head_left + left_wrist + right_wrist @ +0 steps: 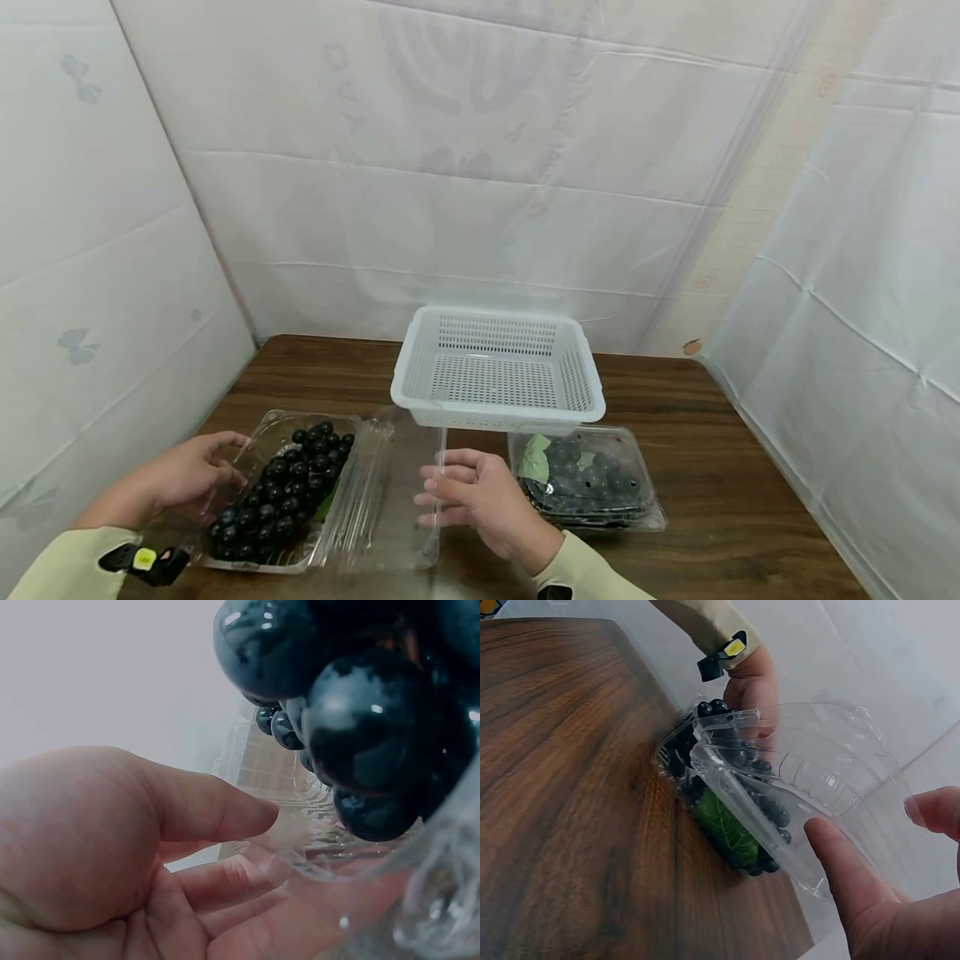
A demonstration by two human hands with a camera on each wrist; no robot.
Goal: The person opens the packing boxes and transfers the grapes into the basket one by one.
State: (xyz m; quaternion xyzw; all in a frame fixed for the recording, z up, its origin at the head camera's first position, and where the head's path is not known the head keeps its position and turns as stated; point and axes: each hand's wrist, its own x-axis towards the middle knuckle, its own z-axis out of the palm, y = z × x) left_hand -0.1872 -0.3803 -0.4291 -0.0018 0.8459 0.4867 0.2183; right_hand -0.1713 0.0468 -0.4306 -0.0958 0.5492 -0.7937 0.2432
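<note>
In the head view, a clear plastic clamshell box (288, 567) lies unfolded at the left, its base holding a bunch of dark grapes (277, 492) with a bit of green leaf. My left hand (191, 475) is at the base's left wall, thumb extended beside the grapes and fingers partly showing through the plastic in the left wrist view. My right hand (491, 504) meets the free edge of the clear lid (408, 500), fingers fairly straight and spread. Thumb and finger stand apart around that edge in the right wrist view.
A white slotted plastic basket (498, 414) stands at the back centre of the brown wooden table (720, 475). Right of my right hand is a second clear box (648, 521), closed, with dark grapes and a leaf inside. White sheeting (480, 225) hangs behind and at both sides.
</note>
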